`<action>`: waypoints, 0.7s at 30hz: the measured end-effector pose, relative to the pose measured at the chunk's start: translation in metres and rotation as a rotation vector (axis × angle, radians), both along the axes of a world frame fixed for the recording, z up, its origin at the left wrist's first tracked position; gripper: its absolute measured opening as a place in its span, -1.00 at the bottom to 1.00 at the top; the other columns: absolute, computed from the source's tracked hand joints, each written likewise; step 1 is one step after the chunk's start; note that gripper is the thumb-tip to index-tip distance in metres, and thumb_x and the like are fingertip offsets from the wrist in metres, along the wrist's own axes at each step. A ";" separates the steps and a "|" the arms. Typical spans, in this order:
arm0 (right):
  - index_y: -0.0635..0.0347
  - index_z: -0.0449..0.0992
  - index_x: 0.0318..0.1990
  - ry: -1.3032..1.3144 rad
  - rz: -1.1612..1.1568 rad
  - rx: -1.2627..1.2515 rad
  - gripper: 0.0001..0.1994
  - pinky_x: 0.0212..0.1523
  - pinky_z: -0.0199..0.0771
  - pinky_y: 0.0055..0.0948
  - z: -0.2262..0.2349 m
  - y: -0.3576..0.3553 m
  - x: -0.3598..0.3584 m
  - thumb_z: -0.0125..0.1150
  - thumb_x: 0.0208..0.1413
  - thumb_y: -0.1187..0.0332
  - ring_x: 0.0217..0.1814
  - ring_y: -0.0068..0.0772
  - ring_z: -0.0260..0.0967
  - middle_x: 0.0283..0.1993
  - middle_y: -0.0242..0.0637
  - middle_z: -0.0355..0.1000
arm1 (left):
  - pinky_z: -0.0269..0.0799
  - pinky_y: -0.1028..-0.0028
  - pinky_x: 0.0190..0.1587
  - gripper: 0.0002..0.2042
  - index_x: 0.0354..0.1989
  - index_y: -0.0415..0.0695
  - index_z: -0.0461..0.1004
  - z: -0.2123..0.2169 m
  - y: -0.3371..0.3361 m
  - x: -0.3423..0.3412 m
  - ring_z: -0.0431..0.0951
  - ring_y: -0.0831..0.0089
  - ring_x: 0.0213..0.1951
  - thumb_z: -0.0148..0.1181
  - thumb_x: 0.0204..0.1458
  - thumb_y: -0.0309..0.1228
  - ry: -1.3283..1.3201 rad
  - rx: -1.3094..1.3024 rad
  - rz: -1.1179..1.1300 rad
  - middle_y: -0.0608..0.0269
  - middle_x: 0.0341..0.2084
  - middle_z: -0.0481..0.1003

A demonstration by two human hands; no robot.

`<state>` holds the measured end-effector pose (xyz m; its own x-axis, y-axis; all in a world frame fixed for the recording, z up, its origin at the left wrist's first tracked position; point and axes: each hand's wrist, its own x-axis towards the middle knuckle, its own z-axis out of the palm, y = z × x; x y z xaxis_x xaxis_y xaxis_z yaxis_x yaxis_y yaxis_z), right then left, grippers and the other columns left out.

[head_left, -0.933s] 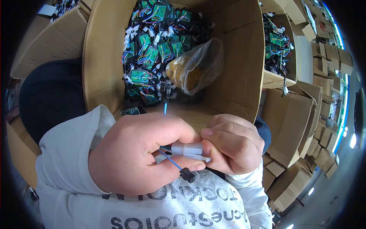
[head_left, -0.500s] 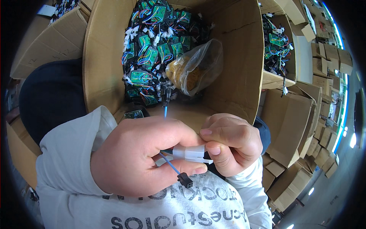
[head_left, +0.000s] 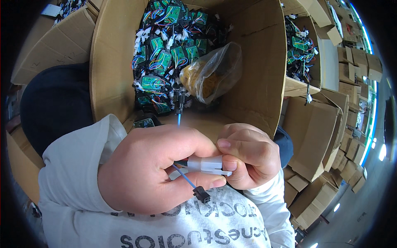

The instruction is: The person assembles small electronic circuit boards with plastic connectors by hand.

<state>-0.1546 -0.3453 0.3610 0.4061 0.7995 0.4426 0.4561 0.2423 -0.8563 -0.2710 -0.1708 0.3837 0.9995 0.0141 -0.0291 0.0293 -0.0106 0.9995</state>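
My left hand (head_left: 144,165) is closed around a white plastic connector (head_left: 202,164) with dark and red wires at its left end. The connector lies between thumb and forefinger. My right hand (head_left: 254,155) is closed too, thumb and forefinger pinching at the connector's right end; their tips hide what lies there. From under my left hand a blue wire (head_left: 185,175) runs down to a small black plug (head_left: 202,194). Past the far side of that hand, another blue wire leads up to a slim black connector (head_left: 180,103).
Ahead stands a large open cardboard box (head_left: 256,62) holding many green circuit boards (head_left: 160,62) with coloured wires, and a clear plastic bag (head_left: 213,76) of yellowish bands. A smaller box (head_left: 304,84) of boards adjoins it at right. More cardboard boxes (head_left: 310,132) stand further right.
The white connector has turned slightly in my fingers, and more of its wires show at the left. My right thumb has shifted a little left over its end. My left hand barely moves.
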 end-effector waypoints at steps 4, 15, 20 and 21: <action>0.40 0.49 -0.26 -0.087 0.001 0.005 -0.84 -0.64 0.31 -0.38 0.000 -0.001 0.001 0.31 0.06 0.51 -0.60 -0.29 0.36 -0.42 -0.14 0.50 | 0.34 0.53 -0.47 -0.71 -0.35 -0.21 0.51 0.002 0.001 0.000 0.48 0.52 -0.53 0.54 -0.19 -0.49 0.000 0.021 0.001 0.22 -0.55 0.51; 0.42 0.53 -0.29 -0.174 -0.035 0.008 -0.81 -0.64 0.34 -0.39 0.002 0.000 0.002 0.39 -0.06 0.56 -0.60 -0.30 0.37 -0.45 -0.17 0.47 | 0.34 0.55 -0.46 -0.74 -0.37 -0.22 0.52 0.002 0.001 0.001 0.48 0.52 -0.52 0.53 -0.18 -0.51 0.016 0.036 -0.021 0.22 -0.54 0.52; 0.43 0.53 -0.30 -0.243 -0.042 -0.010 -0.80 -0.65 0.34 -0.40 0.005 0.001 0.004 0.41 -0.11 0.57 -0.60 -0.31 0.37 -0.47 -0.18 0.44 | 0.33 0.55 -0.47 -0.74 -0.37 -0.23 0.51 0.001 0.001 0.001 0.47 0.55 -0.52 0.52 -0.16 -0.52 0.021 0.021 -0.017 0.22 -0.54 0.51; 0.44 0.53 -0.31 -0.249 -0.044 0.000 -0.79 -0.65 0.34 -0.40 0.005 0.002 0.005 0.41 -0.12 0.58 -0.60 -0.31 0.37 -0.48 -0.18 0.44 | 0.33 0.55 -0.47 -0.74 -0.37 -0.23 0.51 0.001 0.001 0.001 0.47 0.55 -0.52 0.52 -0.16 -0.52 0.021 0.021 -0.017 0.22 -0.54 0.51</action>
<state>-0.1500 -0.3436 0.3657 0.3188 0.7837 0.5330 0.6631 0.2174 -0.7163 -0.2700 -0.1701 0.3848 0.9987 -0.0024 -0.0500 0.0499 -0.0326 0.9982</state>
